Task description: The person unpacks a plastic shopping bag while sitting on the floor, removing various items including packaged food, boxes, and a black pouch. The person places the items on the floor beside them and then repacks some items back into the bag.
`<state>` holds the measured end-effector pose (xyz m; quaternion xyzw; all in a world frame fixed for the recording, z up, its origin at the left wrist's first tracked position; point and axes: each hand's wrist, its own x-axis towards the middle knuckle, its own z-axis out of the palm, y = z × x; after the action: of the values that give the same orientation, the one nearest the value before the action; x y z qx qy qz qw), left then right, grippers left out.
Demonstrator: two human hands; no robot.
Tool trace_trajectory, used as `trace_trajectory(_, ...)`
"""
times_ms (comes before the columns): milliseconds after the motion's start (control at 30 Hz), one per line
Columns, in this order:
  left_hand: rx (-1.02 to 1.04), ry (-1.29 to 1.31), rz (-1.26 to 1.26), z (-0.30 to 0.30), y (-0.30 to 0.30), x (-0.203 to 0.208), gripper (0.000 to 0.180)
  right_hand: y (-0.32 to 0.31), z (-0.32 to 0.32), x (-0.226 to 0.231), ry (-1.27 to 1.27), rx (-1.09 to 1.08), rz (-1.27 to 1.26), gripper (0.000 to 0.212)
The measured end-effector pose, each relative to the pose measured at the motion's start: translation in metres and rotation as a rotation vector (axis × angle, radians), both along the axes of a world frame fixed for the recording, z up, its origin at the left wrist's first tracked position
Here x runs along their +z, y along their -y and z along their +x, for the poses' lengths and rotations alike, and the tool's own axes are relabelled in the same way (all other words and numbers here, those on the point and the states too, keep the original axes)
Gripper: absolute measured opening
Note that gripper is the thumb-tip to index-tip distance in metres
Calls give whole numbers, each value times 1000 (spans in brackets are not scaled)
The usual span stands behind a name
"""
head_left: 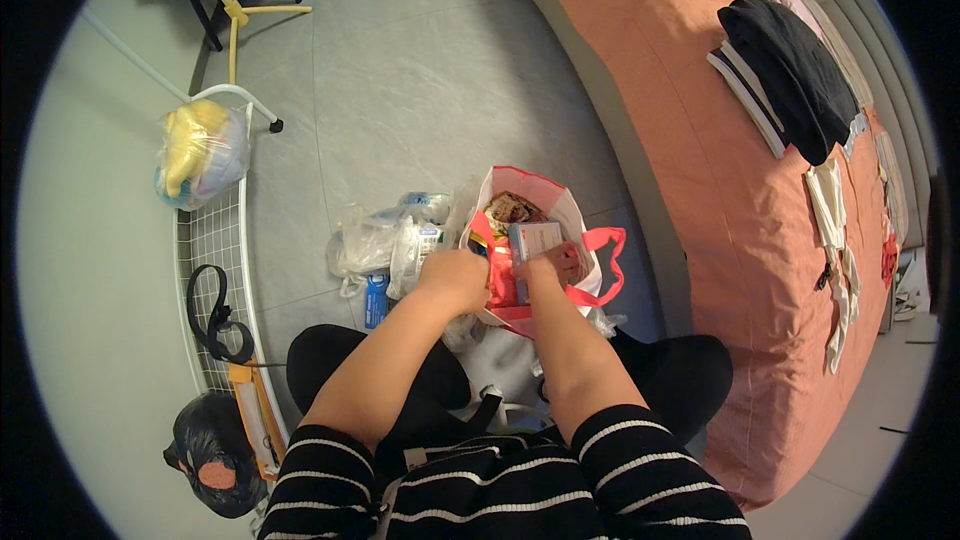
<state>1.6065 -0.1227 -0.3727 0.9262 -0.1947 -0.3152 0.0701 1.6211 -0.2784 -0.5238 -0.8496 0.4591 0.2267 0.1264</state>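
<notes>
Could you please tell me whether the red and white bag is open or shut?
Open: the bag has its mouth spread apart, and a box shows inside.

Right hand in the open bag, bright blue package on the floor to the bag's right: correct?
Not quite: the head view shows the bright blue package on the floor left of the open bag; the right hand is in it.

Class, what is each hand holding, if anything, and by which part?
The left hand seems to grip the bag by its left rim. The right hand is inside, at the box; whether it holds it cannot be told.
</notes>
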Motion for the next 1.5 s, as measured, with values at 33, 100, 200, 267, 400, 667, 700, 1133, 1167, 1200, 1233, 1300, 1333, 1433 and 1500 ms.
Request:
trace_trajectory(33, 19, -4, -6, 3, -5, 0, 36, 3, -1, 2, -42, 33, 49, 108)
trace_trajectory(100, 38, -14, -7, 4, -9, 3, 32, 13, -3, 9, -128, 97, 145, 124)
trace_trajectory(200, 39, -16, -7, 6, -3, 14, 29, 10, 3, 20, -127, 65, 69, 114)
trace_trajectory(267, 48, -16, -8, 7, -5, 9, 42, 30, 20, 12, -65, -10, 604, 97)
trace_trajectory(400, 143, 5, -123, 10, -15, 9, 54, 23, 10, 115, 108, -169, 1185, 64)
trace_trajectory(667, 678, -470, -1176, 8, -6, 13, 83, 51, -59, 178, 508, 13, 1705, 71)
trace_trajectory(700, 639, -508, -1296, 3, -1, 16, 86, 44, -64, 184, 611, 66, 1698, 72)
trace_trajectory(1133, 1028, -869, -1754, -16, 7, 22, 63, 44, -80, 184, 631, 198, 1695, 49)
trace_trajectory(1167, 1049, -835, -1722, -15, 7, 27, 62, 48, -81, 176, 635, 204, 1661, 46)
trace_trajectory(1200, 1074, -839, -1718, -15, 7, 31, 62, 49, -83, 171, 639, 210, 1628, 45)
trace_trajectory(1233, 1101, -842, -1714, -15, 7, 34, 62, 48, -87, 173, 744, 187, 1530, 35)
trace_trajectory(1300, 1133, -864, -1716, -14, 7, 34, 62, 48, -93, 172, 913, 264, 1408, 27)
trace_trajectory(1333, 1141, -883, -1721, -14, 7, 31, 62, 47, -94, 173, 993, 301, 1344, 23)
trace_trajectory(1433, 1155, -915, -1733, -16, 11, 33, 62, 38, -99, 188, 1032, 135, 1434, 17)
trace_trajectory(1500, 1147, -967, -1748, -16, 12, 32, 62, 31, -100, 188, 1123, 199, 1343, 19)
